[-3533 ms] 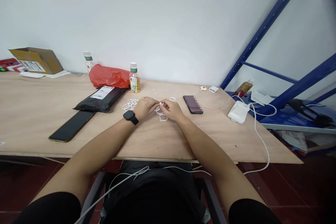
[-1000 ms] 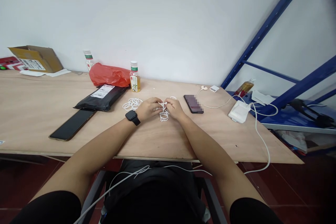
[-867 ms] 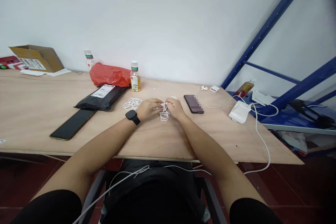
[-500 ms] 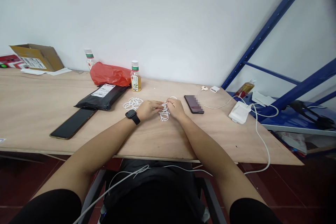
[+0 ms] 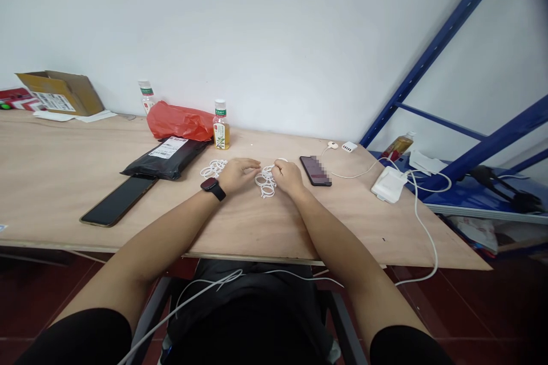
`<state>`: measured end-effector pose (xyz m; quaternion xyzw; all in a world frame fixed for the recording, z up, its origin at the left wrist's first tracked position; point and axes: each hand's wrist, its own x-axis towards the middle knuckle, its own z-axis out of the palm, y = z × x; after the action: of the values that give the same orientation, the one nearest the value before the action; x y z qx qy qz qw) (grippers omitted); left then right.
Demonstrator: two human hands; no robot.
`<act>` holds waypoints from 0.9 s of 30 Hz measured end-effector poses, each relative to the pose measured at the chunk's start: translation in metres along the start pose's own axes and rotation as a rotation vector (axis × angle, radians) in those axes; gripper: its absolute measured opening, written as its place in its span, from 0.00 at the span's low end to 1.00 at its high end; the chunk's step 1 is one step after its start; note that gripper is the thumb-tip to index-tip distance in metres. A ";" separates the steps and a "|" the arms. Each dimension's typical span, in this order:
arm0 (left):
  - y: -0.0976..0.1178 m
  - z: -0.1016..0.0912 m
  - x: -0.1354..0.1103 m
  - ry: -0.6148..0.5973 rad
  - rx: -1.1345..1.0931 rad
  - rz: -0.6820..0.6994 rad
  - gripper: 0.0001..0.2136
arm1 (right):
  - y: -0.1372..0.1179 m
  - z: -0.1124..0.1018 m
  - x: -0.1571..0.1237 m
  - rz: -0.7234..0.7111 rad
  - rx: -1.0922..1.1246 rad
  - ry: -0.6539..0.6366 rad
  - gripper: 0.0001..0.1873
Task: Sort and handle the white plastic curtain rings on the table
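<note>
White plastic rings (image 5: 266,183) are bunched in a small tangled cluster on the plywood desk (image 5: 55,171), right between my two hands, and that's where all the action is. Biggest change in the last moment: the left hand (image 5: 237,175) has eased off the cluster and moved a little away from the right one. Its fingers are stretched out flat, so that grip looks released, with the fingertips just beside the rings. The right hand (image 5: 287,177) is still curled in and clenched on the edge of the cluster, though the fingers hide exactly which ring it's pinching. So the bunch now hangs on one hand instead of two, and it sits lower and more spread out than it did a second ago.

A looser pile of white rings (image 5: 213,169) lies just past the left hand, near a black courier bag (image 5: 165,155). A black smartwatch (image 5: 209,189) sits on the left wrist. A phone with a pixelated screen (image 5: 315,171) lies just right of the hands, and a second dark phone (image 5: 117,199) sits farther left on the desk.
</note>
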<state>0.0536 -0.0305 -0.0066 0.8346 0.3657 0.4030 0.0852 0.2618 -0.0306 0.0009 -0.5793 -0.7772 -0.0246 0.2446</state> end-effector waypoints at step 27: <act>-0.008 -0.004 0.000 0.144 0.297 -0.244 0.07 | -0.001 0.008 -0.001 -0.168 0.361 0.031 0.12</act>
<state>0.0470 -0.0253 -0.0073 0.7565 0.5246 0.3901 -0.0168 0.2588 -0.0293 -0.0062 -0.4589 -0.8107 0.0859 0.3533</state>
